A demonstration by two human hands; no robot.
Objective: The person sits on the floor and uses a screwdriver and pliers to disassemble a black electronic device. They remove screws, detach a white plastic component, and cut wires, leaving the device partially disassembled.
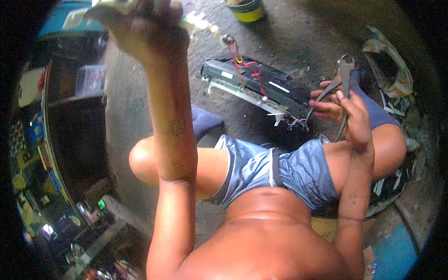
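Note:
My left hand [151, 23] is stretched far forward at the upper left, its fingers bent around a cream plastic part [74, 19]. Motion smears that hand, and the part's full shape is hidden. At the right, my right hand [352, 114] holds grey metal pliers [346, 70], jaws pointing away from me and handles spread apart. Between my legs and the far floor lies a long black machine unit [252, 81] with a pale plastic strip along its near side. Red and yellow wires [240, 60] run from it to a small metal motor [227, 39].
A dark bucket [247, 11] with a yellow band stands at the far side. To the right lies a crumpled sack [389, 60] among scraps. A wooden-edged shelf [49, 121] and a clear plastic box [91, 80] are at the left. White bits lie on the floor.

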